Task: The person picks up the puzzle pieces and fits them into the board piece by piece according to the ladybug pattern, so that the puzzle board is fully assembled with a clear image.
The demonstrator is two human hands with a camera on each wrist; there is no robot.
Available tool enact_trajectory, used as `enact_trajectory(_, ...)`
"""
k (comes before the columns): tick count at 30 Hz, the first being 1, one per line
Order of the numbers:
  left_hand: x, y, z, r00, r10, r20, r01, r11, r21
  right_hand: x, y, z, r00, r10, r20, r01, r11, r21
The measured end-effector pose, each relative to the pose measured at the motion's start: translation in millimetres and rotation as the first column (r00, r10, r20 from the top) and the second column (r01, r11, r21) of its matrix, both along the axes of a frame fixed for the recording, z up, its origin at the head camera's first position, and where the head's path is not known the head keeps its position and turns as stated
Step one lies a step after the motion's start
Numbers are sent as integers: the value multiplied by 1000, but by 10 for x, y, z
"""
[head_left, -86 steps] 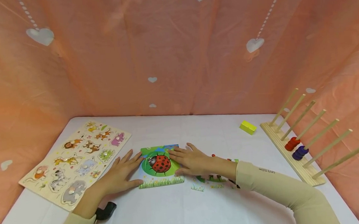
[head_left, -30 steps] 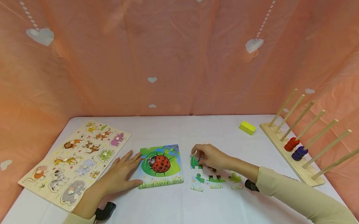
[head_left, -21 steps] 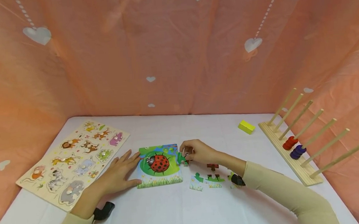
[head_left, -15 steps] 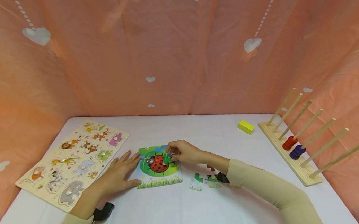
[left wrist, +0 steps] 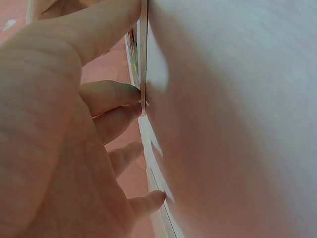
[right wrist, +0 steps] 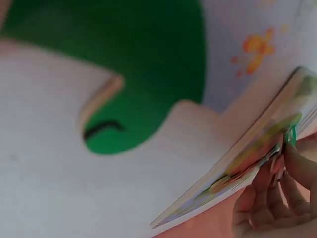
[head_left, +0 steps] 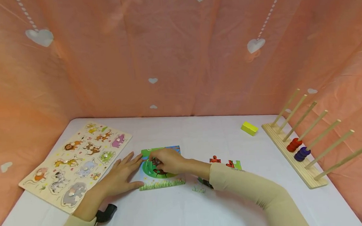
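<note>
1. The right hand (head_left: 168, 161) pinches a piece (right wrist: 293, 135) above the ladybug board (head_left: 162, 185), at the lower middle of the head view.
2. The left hand (head_left: 123, 174) is spread wide and grips nothing; its fingers and thumb rest at the left edge of this board.
3. The piece could slip or tip, I think, because the pinch seems to be near its edge. The board could slide if the left hand gives too little support.
4. The right sleeve (head_left: 249, 183) passes over the loose pieces (head_left: 215, 159), right of the board; a low forearm might disturb them.
5. The hand covers part of the ladybug board, so I cannot tell whether any piece sits in it.
6. At the left of the frame, the animal board (head_left: 46, 194) contains animal pieces (head_left: 74, 194). At the right, the rack (head_left: 284, 147) bears red rings (head_left: 294, 145) and purple rings (head_left: 302, 154).
</note>
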State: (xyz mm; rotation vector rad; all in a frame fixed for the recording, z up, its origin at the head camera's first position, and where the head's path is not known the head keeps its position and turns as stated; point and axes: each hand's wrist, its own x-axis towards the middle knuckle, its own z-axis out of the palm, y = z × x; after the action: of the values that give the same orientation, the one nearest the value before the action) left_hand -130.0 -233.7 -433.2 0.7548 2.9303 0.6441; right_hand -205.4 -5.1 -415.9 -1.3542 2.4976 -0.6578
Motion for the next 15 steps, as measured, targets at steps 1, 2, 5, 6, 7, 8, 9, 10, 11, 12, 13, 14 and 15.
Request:
enact_trajectory(1,1,2,-1,1000,0,-1,0,1000,1,12,-11,-4,999,4,-48,-3,1000,20)
enact_trajectory(2,-1,4,0,1000,-1,-3,1,1000,1,25,-21,-5,996,10,-93,-6,999,39)
enact_trajectory(5,-3,4,-1,1000,-2,-7,2,1000,0,64,-36,-6,984,22,-176,-9,998,70)
enact_trajectory(6,-4,4,-2,1000,-3,-9,3,1000,1,76,-38,-5,982,19,-188,-5,997,76)
enact_trajectory(7,-6,4,-4,1000,-4,-10,4,1000,-1,88,-39,-3,982,12,-189,2,997,77)
enact_trajectory(8,-9,3,-7,1000,-6,-10,6,1000,0,99,-39,-2,983,4,-184,10,997,75)
enact_trajectory(9,-9,1,-11,1000,-8,-11,8,1000,0,107,-40,-1,983,-3,-183,17,997,74)
enact_trajectory(10,-12,1,-15,1000,-10,-12,10,1000,0,116,-41,3,984,-11,-179,24,997,72)
enact_trajectory(11,-11,0,-17,1000,-10,-10,10,1000,2,122,-42,5,984,-16,-180,29,997,71)
enact_trajectory(12,-11,-1,-20,1000,-10,-9,10,1000,3,128,-45,7,983,-20,-184,34,997,73)
enact_trajectory(13,-11,0,-20,1000,-10,-7,11,1000,4,133,-47,8,982,-22,-188,37,997,74)
enact_trajectory(14,-10,0,-19,1000,-11,-6,11,1000,7,135,-51,7,980,-22,-197,38,996,76)
enact_trajectory(15,-9,1,-19,1000,-10,-4,10,1000,7,138,-54,5,979,-22,-203,38,996,76)
